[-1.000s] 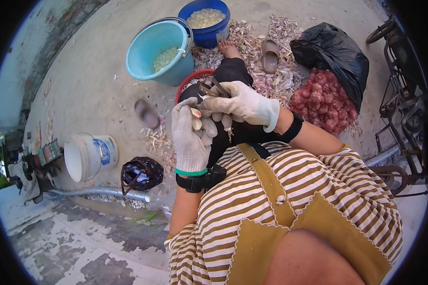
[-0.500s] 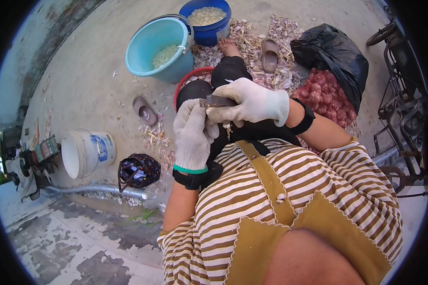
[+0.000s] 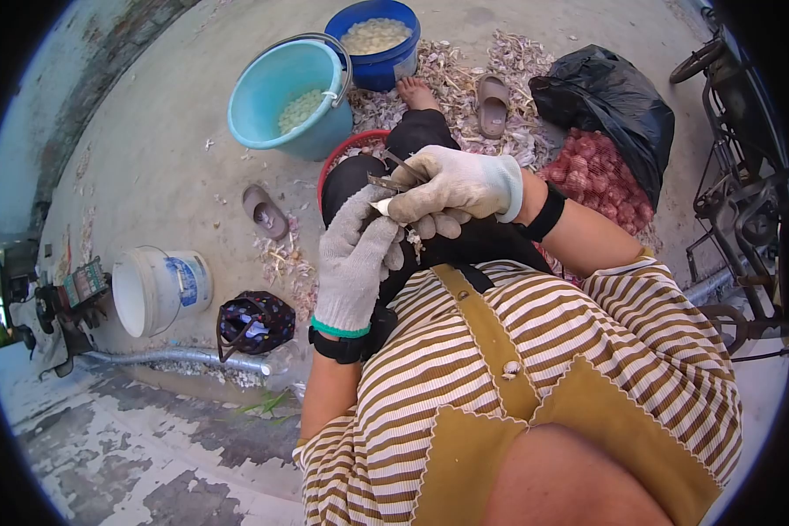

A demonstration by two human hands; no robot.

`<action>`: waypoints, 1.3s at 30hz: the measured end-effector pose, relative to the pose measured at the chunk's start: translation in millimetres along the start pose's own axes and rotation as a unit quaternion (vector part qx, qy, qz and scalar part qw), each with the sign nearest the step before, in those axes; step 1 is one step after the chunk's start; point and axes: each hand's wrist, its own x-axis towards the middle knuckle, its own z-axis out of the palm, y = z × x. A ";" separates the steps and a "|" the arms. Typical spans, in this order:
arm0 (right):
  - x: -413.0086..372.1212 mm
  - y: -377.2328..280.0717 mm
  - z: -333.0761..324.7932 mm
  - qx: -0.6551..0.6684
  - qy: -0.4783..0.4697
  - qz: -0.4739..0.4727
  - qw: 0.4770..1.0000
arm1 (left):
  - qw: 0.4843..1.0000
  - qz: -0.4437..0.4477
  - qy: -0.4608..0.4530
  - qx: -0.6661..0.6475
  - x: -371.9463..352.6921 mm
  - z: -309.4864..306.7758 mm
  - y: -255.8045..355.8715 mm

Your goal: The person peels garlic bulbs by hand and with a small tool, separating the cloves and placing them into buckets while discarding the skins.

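Both hands meet above my lap in pale work gloves. In the fingertips of my left hand [image 3: 355, 263] is a small white garlic clove [image 3: 381, 207], which my right thumb also touches. My right hand [image 3: 460, 186] is closed around a small metal tool with two thin arms, like snips [image 3: 387, 183]. Its tips point left, just above the clove. The fingers hide the rest of the tool. Below my knees, a red basin [image 3: 331, 167] is partly covered by my legs.
A light-blue bucket [image 3: 247, 105] and a dark-blue bucket [image 3: 386, 70] hold peeled cloves. Garlic skins [image 3: 522, 61] litter the floor around slippers [image 3: 493, 105]. On the right are a red mesh bag of garlic [image 3: 600, 175] and a black plastic bag [image 3: 614, 96]. A white bucket [image 3: 140, 294] lies left.
My right hand has turned and the tool's two arms now show apart. The white clove has come into view between my fingertips. The camera view has shifted slightly.
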 end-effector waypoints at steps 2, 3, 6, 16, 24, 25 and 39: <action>-0.7 -4.6 1.3 -0.031 -0.004 0.005 1.000 | 1.000 0.004 0.002 -0.031 2.0 0.1 -6.1; -0.6 -6.1 2.0 -0.019 0.001 0.007 1.000 | 1.000 0.003 0.001 -0.031 2.3 0.4 -5.5; 1.9 -6.7 5.0 0.006 0.033 0.004 0.999 | 0.999 -0.002 -0.008 -0.050 2.7 0.5 0.4; 16.7 2.0 16.2 0.029 0.126 -0.049 0.990 | 0.997 0.035 0.035 0.067 7.9 8.7 -5.2; -4.3 20.6 3.0 0.033 0.129 0.034 0.991 | 0.992 0.025 0.060 -0.112 11.6 -3.4 -7.8; -6.5 21.5 5.3 -0.011 0.111 0.031 0.993 | 0.992 0.023 0.059 -0.112 11.7 -3.2 -9.3; -9.6 7.3 14.5 -0.118 0.096 0.019 0.988 | 0.995 0.048 0.087 -0.013 9.7 7.3 -10.2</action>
